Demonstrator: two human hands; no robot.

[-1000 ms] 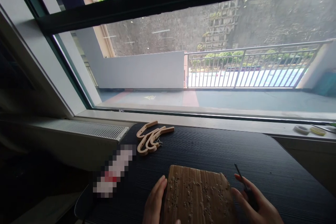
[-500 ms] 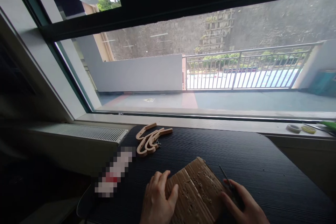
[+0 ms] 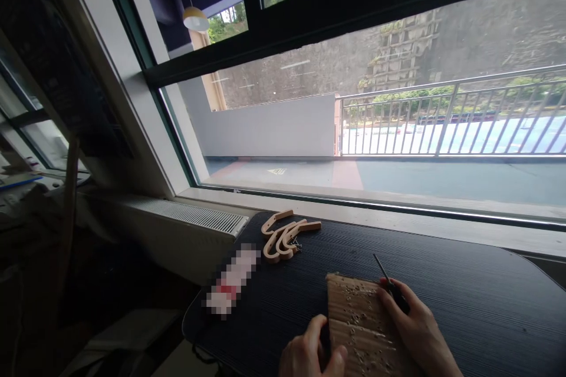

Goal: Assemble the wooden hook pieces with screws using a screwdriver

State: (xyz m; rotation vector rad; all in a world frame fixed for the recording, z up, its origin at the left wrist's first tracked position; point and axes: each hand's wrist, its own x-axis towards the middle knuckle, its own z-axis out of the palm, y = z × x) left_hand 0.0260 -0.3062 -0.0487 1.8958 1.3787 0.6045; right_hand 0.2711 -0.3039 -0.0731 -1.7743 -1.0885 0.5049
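A piece of brown corrugated cardboard (image 3: 360, 324), dotted with many small holes, lies at the near part of the dark table. At its left edge my left hand (image 3: 312, 350) has its fingers bent and its thumb against the board, gripping it. My right hand (image 3: 418, 321) is closed around the dark handle of a screwdriver (image 3: 395, 291), whose thin metal shaft points up and away to the left. The right thumb and fingers also rest at the cardboard's right edge. Farther back lie several curved wooden hooks (image 3: 283, 241), with a few small screws (image 3: 297, 244) beside them.
The dark wood-grain table (image 3: 464, 288) has rounded corners and stands against the window sill (image 3: 398, 221). A blurred-out pinkish strip (image 3: 234, 283) lies along its left side. To the left is a radiator cover (image 3: 194, 215) with a slotted top.
The cardboard has turned so its edges run straighter towards me. My left hand has shifted from its upper left face down to the left edge. The view has swung left.
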